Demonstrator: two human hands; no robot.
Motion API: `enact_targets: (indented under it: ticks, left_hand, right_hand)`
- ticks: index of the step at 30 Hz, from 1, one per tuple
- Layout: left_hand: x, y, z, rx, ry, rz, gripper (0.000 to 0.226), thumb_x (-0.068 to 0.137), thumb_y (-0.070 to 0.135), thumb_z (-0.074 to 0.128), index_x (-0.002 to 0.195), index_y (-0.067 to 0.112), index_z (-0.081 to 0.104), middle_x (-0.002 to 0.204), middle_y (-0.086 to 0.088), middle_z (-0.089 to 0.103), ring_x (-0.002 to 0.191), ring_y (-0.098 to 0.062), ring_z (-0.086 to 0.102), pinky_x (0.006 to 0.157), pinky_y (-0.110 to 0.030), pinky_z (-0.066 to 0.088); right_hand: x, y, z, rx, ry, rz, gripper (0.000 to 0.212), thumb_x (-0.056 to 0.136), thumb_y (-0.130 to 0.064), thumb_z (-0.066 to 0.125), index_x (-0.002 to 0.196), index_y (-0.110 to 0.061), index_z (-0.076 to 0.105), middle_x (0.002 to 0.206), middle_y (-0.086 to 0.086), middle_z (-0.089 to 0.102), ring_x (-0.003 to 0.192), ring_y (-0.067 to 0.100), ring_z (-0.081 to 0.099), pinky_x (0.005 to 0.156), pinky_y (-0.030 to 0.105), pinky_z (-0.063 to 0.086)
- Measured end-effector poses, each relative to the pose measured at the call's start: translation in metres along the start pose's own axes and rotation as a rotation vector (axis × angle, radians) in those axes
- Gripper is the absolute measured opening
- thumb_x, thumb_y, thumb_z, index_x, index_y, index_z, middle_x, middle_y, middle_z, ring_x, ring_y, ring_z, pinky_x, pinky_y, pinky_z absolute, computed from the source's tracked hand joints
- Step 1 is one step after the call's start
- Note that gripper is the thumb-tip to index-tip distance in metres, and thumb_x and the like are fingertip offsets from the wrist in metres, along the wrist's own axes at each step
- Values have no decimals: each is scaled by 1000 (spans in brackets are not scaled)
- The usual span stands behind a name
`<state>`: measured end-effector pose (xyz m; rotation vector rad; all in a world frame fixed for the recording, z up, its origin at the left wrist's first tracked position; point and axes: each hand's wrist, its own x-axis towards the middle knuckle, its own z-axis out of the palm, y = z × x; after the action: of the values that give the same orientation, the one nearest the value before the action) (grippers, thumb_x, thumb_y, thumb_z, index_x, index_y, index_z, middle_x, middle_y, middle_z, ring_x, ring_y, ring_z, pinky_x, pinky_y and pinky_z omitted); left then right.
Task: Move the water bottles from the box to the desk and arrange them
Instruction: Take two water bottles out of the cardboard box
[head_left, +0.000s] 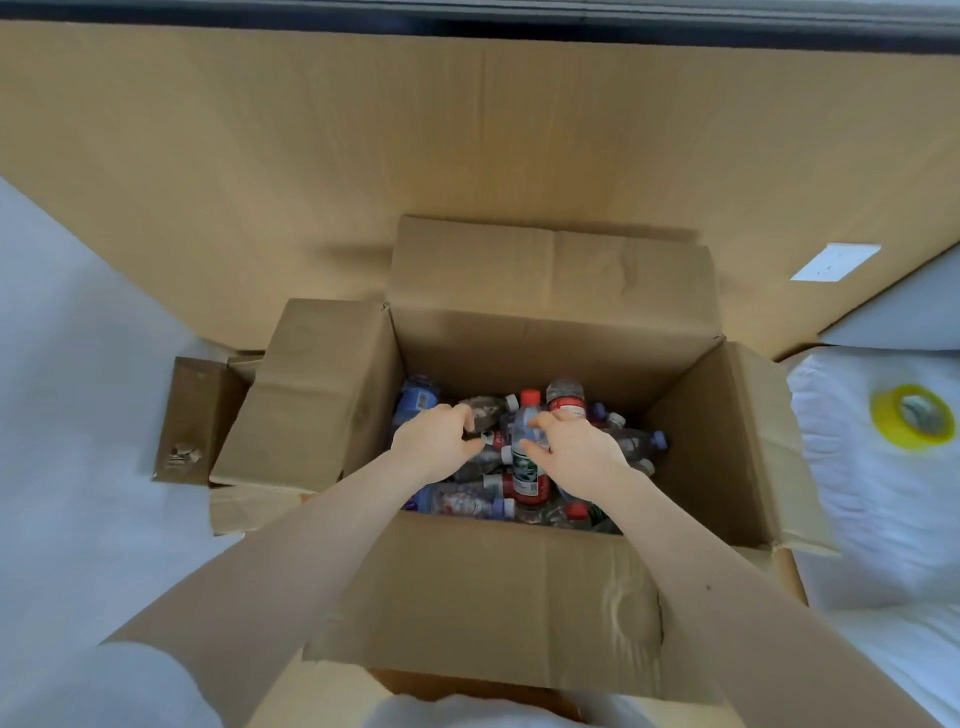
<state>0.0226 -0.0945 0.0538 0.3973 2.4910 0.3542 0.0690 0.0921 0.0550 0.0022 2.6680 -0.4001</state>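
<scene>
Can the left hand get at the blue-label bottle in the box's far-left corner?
Probably yes: the blue-label bottle lies uncovered just beyond the left hand, though that hand seems to grip a clear bottle.

Makeshift packing spot, open cardboard box (493, 597), cardboard sheet (311, 156) behind, white cloth (78, 364) around, yellow tape roll (912, 415)
</scene>
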Motion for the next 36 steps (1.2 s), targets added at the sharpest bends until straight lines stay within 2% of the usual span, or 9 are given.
enact_targets:
  ticks: [5, 10, 16, 19, 23, 27, 31, 36]
  left_hand:
    - [17, -6, 10, 17, -78, -129, 36, 99, 41, 46, 125, 16, 50, 117, -5, 54, 96, -22, 54, 81, -37, 48]
    - [25, -14, 18, 4, -99, -233, 37, 99, 39, 47, 129, 16, 49, 125, -6, 54, 113, -26, 51, 91, -41, 48]
    - [31, -32, 30, -48, -136, -294, 34, 97, 32, 54, 126, 15, 50, 127, -9, 52, 117, -28, 48, 95, -43, 45]
    - [37, -34, 39, -38, -186, -281, 35, 96, 28, 56, 127, 16, 49, 128, -8, 50, 117, -27, 47, 93, -43, 47]
    - [47, -39, 50, -6, -217, -264, 35, 94, 22, 57, 128, 15, 48, 128, -9, 49, 118, -28, 46, 92, -41, 47]
    - [56, -44, 58, 25, -258, -238, 35, 94, 20, 56, 128, 16, 48, 127, -9, 48, 120, -28, 45, 88, -40, 46]
    - [61, -49, 61, 105, -302, -166, 41, 93, 25, 58, 131, 16, 46, 128, -8, 49, 122, -28, 44, 88, -40, 46]
    - [75, -44, 64, 256, -401, 10, 53, 89, 36, 63, 134, 16, 43, 128, -8, 50, 119, -29, 47, 83, -39, 44]
  right_hand:
    - [28, 12, 11, 18, -91, -62, 47, 101, -45, 39, 138, -17, 44, 136, 8, 48, 119, 29, 51, 87, 40, 47]
    - [58, 14, 28, 10, -208, -165, 49, 100, -46, 40, 139, -16, 42, 136, 10, 48, 120, 30, 50, 88, 40, 46]
    - [79, 11, 65, 3, -383, -282, 53, 98, -44, 47, 143, -18, 37, 140, 8, 44, 121, 27, 50, 88, 40, 50]
    - [83, 15, 79, -2, -417, -352, 52, 98, -38, 50, 143, -17, 38, 143, 8, 44, 121, 28, 51, 85, 38, 48]
    - [88, 21, 93, -41, -409, -442, 50, 96, -35, 53, 140, -16, 40, 133, 9, 51, 114, 29, 55, 81, 38, 51]
    - [90, 26, 105, -65, -463, -454, 58, 91, -33, 60, 141, -14, 36, 137, 12, 47, 119, 31, 51, 83, 37, 47]
    - [86, 34, 109, -95, -474, -444, 58, 94, -33, 55, 143, -13, 33, 142, 14, 41, 121, 34, 50, 84, 39, 48]
    - [85, 48, 96, -99, -359, -423, 47, 96, -35, 50, 138, -16, 38, 133, 10, 48, 116, 29, 52, 82, 39, 48]
